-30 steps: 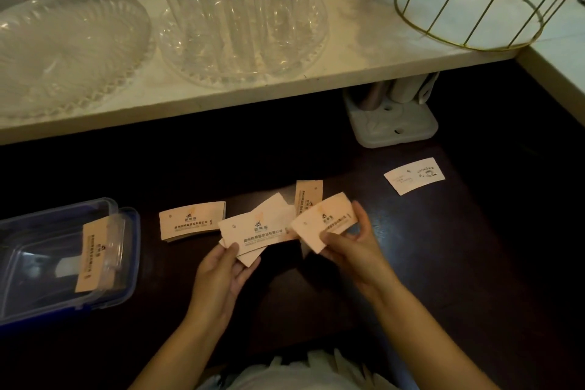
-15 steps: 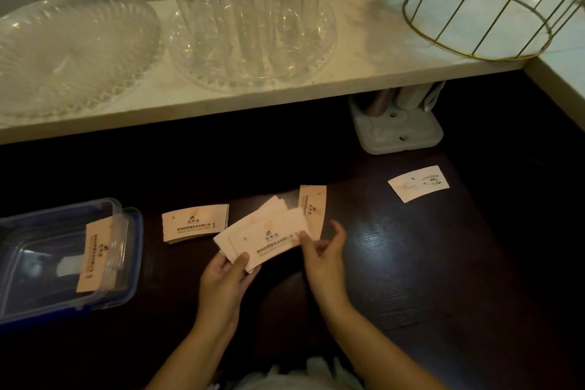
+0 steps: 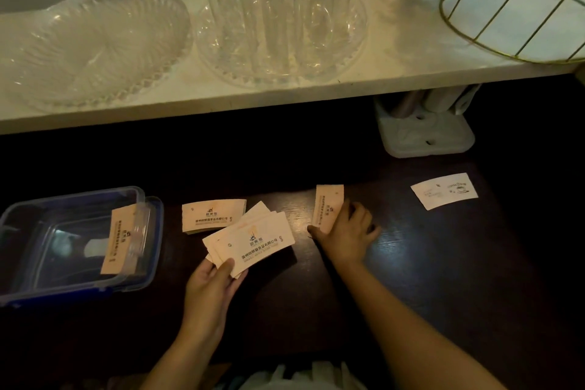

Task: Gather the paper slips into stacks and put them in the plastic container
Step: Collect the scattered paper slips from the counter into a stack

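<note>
Both forearms are bare with no sleeves, watch or rings showing, and a pale, crumpled-looking garment (image 3: 304,378) shows at the bottom centre of the frame.

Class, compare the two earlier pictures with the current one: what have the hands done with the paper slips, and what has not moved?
The right hand passed its slip to the fan of slips held by the left hand, then reached forward onto the upright slip on the table. Unchanged: the flat slip stack, the white slip, and the slip in the plastic container.
</note>
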Available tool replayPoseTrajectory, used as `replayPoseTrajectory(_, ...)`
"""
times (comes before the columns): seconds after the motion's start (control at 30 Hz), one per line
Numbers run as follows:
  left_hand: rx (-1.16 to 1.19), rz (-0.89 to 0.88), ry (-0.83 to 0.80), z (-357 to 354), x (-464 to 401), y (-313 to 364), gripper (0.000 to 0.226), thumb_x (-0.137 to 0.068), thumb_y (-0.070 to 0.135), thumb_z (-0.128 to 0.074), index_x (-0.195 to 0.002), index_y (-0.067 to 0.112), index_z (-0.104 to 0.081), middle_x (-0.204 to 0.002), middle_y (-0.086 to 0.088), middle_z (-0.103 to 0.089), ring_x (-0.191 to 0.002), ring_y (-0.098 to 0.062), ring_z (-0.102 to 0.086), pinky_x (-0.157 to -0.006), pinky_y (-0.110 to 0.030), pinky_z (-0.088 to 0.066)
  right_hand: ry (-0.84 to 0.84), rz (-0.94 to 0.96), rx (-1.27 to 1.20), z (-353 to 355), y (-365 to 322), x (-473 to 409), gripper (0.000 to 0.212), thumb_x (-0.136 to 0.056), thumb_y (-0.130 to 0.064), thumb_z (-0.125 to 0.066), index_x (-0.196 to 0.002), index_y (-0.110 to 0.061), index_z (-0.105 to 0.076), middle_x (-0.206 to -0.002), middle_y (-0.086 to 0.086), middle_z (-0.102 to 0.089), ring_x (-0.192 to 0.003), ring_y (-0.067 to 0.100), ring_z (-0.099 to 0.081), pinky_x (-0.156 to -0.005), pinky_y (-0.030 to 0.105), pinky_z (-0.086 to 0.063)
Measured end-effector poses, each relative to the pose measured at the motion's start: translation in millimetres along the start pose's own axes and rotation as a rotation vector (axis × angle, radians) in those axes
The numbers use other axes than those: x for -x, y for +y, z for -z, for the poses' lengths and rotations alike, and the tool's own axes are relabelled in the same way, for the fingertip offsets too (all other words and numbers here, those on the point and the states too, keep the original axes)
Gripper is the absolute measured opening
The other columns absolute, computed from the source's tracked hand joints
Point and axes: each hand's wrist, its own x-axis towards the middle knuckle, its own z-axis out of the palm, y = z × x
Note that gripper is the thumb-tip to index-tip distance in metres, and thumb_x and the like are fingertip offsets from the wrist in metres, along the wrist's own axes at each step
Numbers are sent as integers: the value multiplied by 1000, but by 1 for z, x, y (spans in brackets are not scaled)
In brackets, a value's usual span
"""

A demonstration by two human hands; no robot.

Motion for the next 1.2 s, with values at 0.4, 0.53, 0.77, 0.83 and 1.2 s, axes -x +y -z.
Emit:
replayPoseTrajectory(0.4,-23,57,3,-4,-12,-1,29,-90,2,-47,-111,19,-58,-104,-4,-68,-102,-15,-61,-89,-36,-46,-144,87,-710,51,41,8,29,-81,-6,-59,-103,-23,-60,-100,4,-69,-86,11,-62,-66,8,-47)
replayPoseTrajectory(0.53,-53,80,-71,-14,-13,3,31,-90,2,-46,-117,14,-55,-104,-5,-67,-100,-16,-62,-84,-34,-47,-410,144,-1069,85,41,15,41,-74,2,-68,-88,-36,-65,-96,-4,-69,-88,9,-65,-72,20,-56)
replayPoseTrajectory(0.77,-114,125,-254,-37,-7,3,26,-88,2,-49,-105,18,-60,-103,-6,-71,-97,-17,-66,-75,-29,-54,-510,270,-864,91,25,28,39,-75,1,-68,-104,-25,-64,-97,-12,-64,-80,-8,-61,-69,11,-52)
replayPoseTrajectory(0.83,-133,134,-264,-43,-6,-1,25,-87,2,-51,-104,18,-60,-99,-5,-72,-95,-17,-67,-69,-26,-56,-456,256,-798,84,23,31,42,-75,-4,-70,-110,-25,-63,-102,-10,-62,-81,-5,-59,-66,6,-47)
replayPoseTrajectory(1.2,-119,156,-184,-52,-15,-7,22,-86,1,-53,-100,17,-61,-102,-9,-70,-96,-19,-65,-73,-31,-52,125,-126,-69,80,107,-54,84,-79,-38,-66,-143,-18,-16,-155,16,-7,-141,31,-4,-109,58,-14)
